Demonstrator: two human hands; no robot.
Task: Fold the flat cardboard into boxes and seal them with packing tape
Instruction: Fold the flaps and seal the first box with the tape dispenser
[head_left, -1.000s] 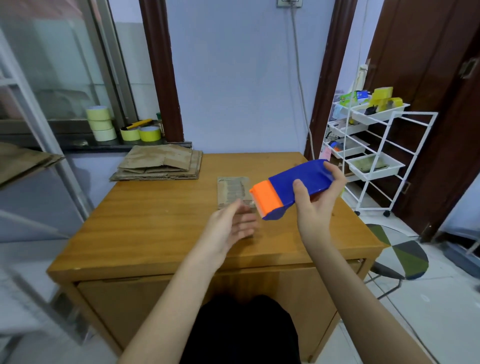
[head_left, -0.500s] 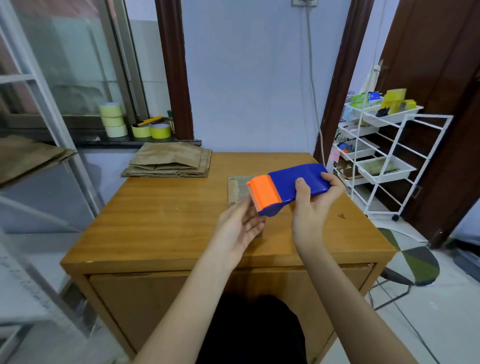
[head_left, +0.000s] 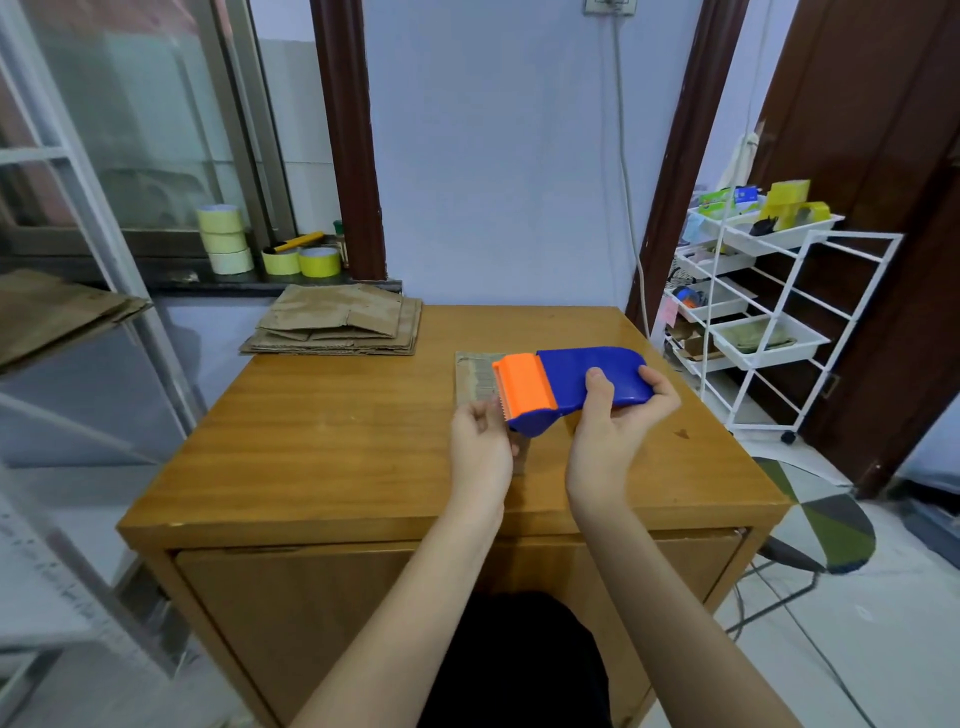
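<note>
Gripping the blue tape dispenser (head_left: 587, 376) by its body above the wooden table (head_left: 332, 447), the right hand (head_left: 613, 431) aims its orange toothed end at the left hand (head_left: 480, 441), whose fingers curl at that end (whether they pinch tape I cannot tell), flat cardboard (head_left: 337, 325) stacked at the far-left corner.

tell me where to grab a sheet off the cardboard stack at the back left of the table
Take the top sheet of the cardboard stack by its near edge, coming from the front: the sheets lie flat, their layered edges face the person, and the windowsill blocks the far side.
</note>
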